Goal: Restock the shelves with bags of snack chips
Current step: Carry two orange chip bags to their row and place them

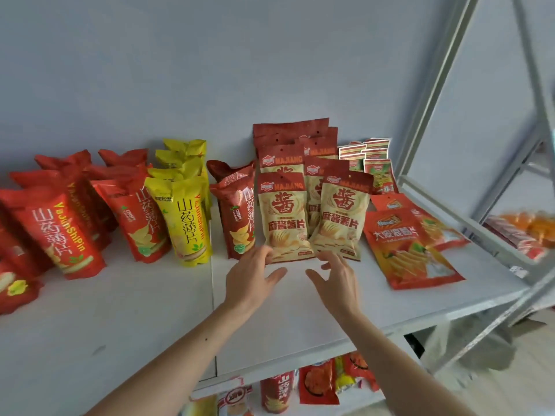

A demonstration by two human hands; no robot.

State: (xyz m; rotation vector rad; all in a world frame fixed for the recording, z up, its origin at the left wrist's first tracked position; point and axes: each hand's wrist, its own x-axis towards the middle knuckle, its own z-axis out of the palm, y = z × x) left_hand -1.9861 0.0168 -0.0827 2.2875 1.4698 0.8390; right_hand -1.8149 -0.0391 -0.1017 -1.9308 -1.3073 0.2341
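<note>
Two rows of beige-and-red chip bags stand on the white shelf (135,319). The front left bag (283,217) and the front right bag (341,216) lean upright side by side. My left hand (255,277) reaches to the bottom edge of the left bag, its fingertips at or touching it, fingers spread. Just below the right bag's bottom edge hovers my right hand (338,280), fingers spread and relaxed. Neither hand holds a bag.
Red bags (60,232) and yellow bags (187,217) stand to the left, and another red bag (237,214) right beside the beige ones. Orange bags (408,244) lie flat on the right. A metal shelf frame (435,94) rises at right. More snack bags (318,385) sit on the shelf below.
</note>
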